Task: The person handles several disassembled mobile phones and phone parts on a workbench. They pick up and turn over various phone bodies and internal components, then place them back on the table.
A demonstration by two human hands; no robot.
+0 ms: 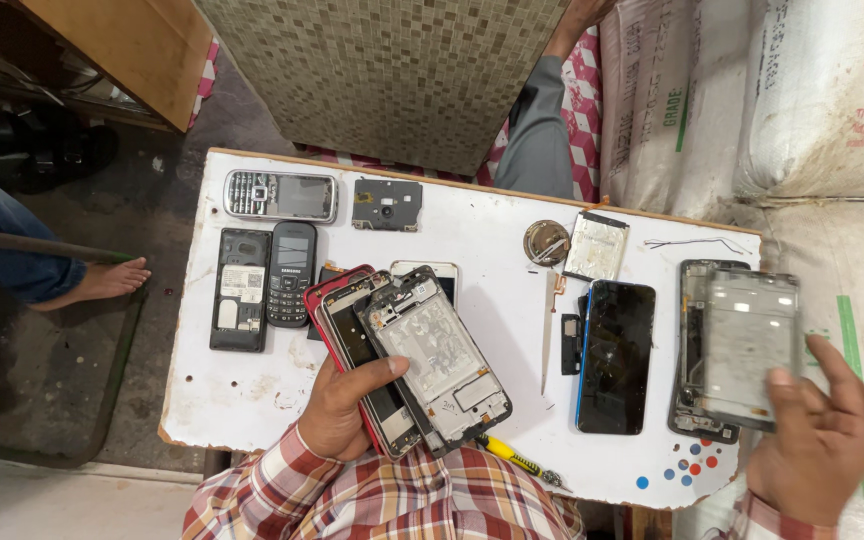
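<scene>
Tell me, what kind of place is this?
Probably a small phone repair stall. A white worktable is strewn with opened phones, a grey keypad phone and a loose circuit board. The left hand grips a stack of stripped phone frames.

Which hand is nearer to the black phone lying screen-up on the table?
Left. The left hand, gripping opened phones, sits just left of the black phone; the right hand is farther right, holding a panel.

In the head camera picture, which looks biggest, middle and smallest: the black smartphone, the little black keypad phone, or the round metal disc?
1. Black smartphone
2. Black keypad phone
3. Round metal disc

All lie flat on the white board.
</scene>
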